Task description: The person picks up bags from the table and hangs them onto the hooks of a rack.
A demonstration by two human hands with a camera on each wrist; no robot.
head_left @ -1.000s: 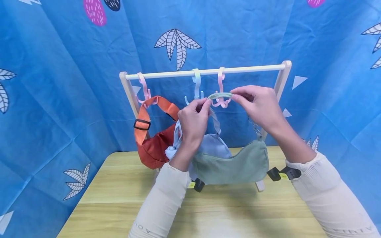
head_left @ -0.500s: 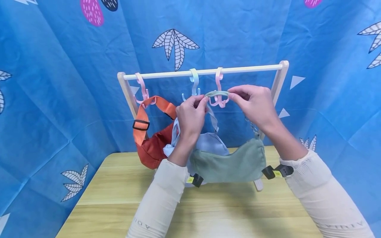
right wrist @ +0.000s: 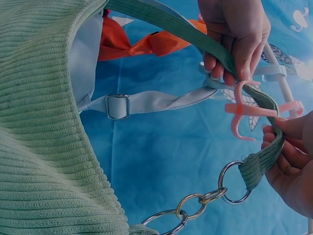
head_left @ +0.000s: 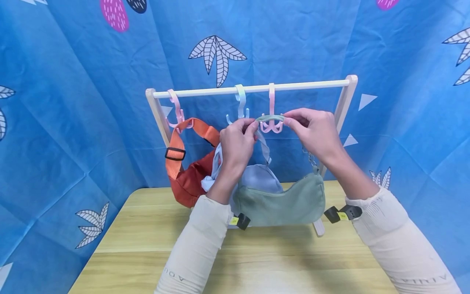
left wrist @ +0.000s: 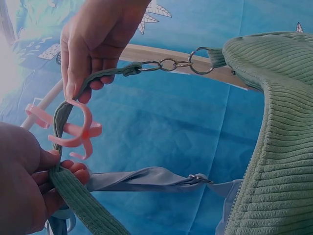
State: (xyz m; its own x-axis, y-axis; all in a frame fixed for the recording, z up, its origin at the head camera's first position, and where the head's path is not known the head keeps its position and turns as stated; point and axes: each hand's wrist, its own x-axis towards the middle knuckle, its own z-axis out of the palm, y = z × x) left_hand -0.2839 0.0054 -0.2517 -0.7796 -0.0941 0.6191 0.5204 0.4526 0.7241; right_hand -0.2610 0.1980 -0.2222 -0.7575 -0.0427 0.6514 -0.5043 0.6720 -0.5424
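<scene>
A green corduroy shoulder bag (head_left: 282,204) hangs from its strap (head_left: 271,118), which both hands hold up by the pink hook (head_left: 271,102). My left hand (head_left: 236,143) pinches the strap left of the hook between thumb and fingers. On the other side my right hand (head_left: 315,132) pinches it near the chain end. Between the hands, the strap runs across the hook's prongs (left wrist: 85,129); I cannot tell whether they bear its weight. Metal rings (right wrist: 195,205) join strap and bag. Behind the green bag, a light blue bag (head_left: 260,178) is partly hidden.
A wooden rack with a white rod (head_left: 213,92) stands on the wooden table (head_left: 147,228). An orange-red bag (head_left: 192,179) hangs from another pink hook (head_left: 178,108) at the left. The blue hook (head_left: 241,100) is in the middle. A blue printed curtain (head_left: 92,81) surrounds the table.
Both hands have lowered slightly with the strap over the last half second. The pink hook has turned a little and now faces more squarely forward. Both pinches stay as before.
</scene>
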